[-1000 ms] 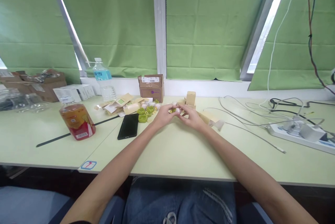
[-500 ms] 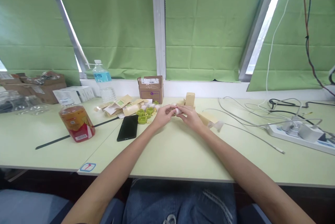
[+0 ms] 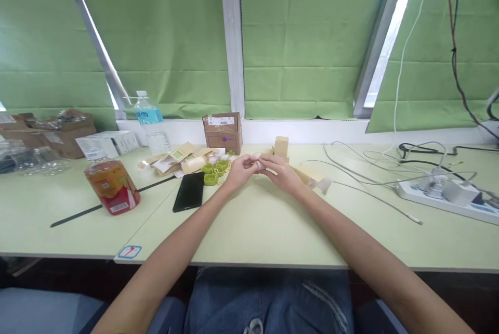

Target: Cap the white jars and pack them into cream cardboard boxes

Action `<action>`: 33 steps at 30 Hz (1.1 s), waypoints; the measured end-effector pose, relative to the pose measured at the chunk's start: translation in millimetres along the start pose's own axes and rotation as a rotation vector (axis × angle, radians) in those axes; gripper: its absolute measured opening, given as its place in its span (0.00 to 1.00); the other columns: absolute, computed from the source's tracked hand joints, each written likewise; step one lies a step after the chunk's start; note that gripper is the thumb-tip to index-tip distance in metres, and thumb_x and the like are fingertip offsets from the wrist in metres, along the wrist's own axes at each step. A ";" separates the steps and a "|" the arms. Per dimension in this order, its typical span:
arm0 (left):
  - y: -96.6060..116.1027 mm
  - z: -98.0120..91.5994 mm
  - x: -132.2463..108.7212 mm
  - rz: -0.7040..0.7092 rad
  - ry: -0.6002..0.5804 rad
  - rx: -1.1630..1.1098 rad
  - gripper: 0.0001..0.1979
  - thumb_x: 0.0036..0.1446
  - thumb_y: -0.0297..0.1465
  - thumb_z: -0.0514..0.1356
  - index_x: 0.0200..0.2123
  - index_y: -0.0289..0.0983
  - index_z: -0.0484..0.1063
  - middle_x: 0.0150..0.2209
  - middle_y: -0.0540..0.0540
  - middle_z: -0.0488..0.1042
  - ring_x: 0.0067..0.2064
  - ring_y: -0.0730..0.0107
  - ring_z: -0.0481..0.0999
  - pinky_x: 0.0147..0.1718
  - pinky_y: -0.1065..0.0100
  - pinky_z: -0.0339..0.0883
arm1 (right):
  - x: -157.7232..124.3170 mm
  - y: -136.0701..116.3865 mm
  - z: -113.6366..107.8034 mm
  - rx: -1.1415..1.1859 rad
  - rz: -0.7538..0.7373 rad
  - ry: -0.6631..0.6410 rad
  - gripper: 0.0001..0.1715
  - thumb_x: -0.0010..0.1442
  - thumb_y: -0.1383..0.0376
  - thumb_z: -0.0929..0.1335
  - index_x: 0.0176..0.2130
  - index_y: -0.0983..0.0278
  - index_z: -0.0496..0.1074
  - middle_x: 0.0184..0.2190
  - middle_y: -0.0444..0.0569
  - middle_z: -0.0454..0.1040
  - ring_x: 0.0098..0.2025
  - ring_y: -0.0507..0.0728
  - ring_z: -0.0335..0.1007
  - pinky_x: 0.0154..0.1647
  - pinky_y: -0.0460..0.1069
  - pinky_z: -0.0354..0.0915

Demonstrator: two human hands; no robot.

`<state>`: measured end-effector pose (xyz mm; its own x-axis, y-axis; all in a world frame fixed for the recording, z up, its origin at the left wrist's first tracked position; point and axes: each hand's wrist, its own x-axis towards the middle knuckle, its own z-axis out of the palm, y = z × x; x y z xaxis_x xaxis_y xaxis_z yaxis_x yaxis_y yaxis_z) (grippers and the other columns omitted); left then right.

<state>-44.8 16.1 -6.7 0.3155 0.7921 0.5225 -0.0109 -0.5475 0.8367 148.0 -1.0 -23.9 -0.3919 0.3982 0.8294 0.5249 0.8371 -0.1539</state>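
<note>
My left hand (image 3: 240, 171) and my right hand (image 3: 284, 174) meet above the desk, fingertips closed around a small white object (image 3: 259, 165). Fingers cover most of it, so its exact kind is hidden. Just left of my left hand lie several olive-green, open-topped small cases (image 3: 211, 179) with loops. Behind my right hand stands a small tan carton (image 3: 281, 146). An opened tan box (image 3: 304, 173) with thin translucent wrapping (image 3: 324, 184) lies to the right of that hand.
A black phone (image 3: 189, 192), torn-open tan packaging (image 3: 171, 161), a red-labelled drink bottle (image 3: 113, 188) and a water bottle (image 3: 154, 128) are on the left. A brown carton (image 3: 223, 135) stands behind. Cables and a white power strip (image 3: 485, 212) occupy the right.
Both hands remain together on the small white object, with slightly shifted fingers that now cover more of it. The camera view has shifted slightly.
</note>
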 end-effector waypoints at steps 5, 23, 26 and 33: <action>-3.4 -1.3 0.3 0.005 0.013 0.008 0.15 0.53 0.39 0.69 0.38 0.34 0.78 0.40 0.41 0.83 0.41 0.61 0.83 0.44 0.59 0.79 | 0.1 -4.1 -2.5 -0.145 0.049 -0.055 0.21 0.70 0.60 0.69 0.61 0.57 0.74 0.53 0.57 0.77 0.54 0.65 0.72 0.56 0.61 0.70; 3.7 7.9 -2.4 0.093 0.118 0.276 0.05 0.56 0.33 0.62 0.33 0.36 0.74 0.34 0.47 0.80 0.37 0.67 0.80 0.41 0.65 0.74 | 6.2 -15.5 13.9 -0.328 0.134 0.012 0.14 0.70 0.66 0.66 0.50 0.59 0.80 0.38 0.54 0.75 0.43 0.63 0.66 0.43 0.57 0.64; 6.8 7.5 -3.2 0.133 0.127 0.313 0.06 0.58 0.34 0.62 0.34 0.37 0.75 0.36 0.47 0.82 0.39 0.65 0.81 0.44 0.64 0.75 | 8.0 -16.4 14.2 -0.322 0.136 0.010 0.14 0.70 0.67 0.66 0.49 0.61 0.80 0.38 0.54 0.74 0.43 0.63 0.64 0.45 0.56 0.64; 4.6 3.0 -2.7 0.161 0.123 0.274 0.06 0.59 0.34 0.62 0.35 0.37 0.76 0.37 0.46 0.82 0.40 0.64 0.81 0.47 0.62 0.76 | 10.7 -18.8 19.7 -0.288 0.149 0.038 0.15 0.69 0.70 0.65 0.47 0.59 0.80 0.38 0.53 0.73 0.42 0.63 0.64 0.44 0.56 0.65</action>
<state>-42.8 10.6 -4.7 0.2137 0.7071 0.6740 0.2096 -0.7071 0.6754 119.0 -5.1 -22.7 -0.2688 0.4897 0.8294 0.7689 0.6278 -0.1215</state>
